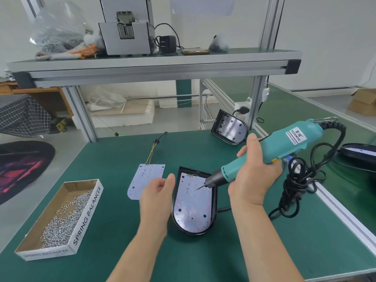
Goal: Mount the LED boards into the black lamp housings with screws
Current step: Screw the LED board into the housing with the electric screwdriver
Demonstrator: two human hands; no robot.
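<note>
A black lamp housing [214, 202] lies on the green table with a white LED board [192, 208] seated inside it. My right hand [253, 169] grips a teal electric screwdriver [284, 147], its bit tip touching the board near its upper middle. My left hand [157, 194] hovers just left of the housing, fingers relaxed and holding nothing. A second loose LED board [142, 176] with coloured wires lies left of the housing, partly hidden by my left hand. A cardboard box [85, 218] full of silver screws [65, 218] sits at the front left.
An empty black housing [228, 127] leans at the back right by a frame post. Another housing [358, 157] lies at the far right. The screwdriver's black cable [299, 188] coils to the right. An overhead shelf [154, 64] carries a screw feeder, a bag and an adapter.
</note>
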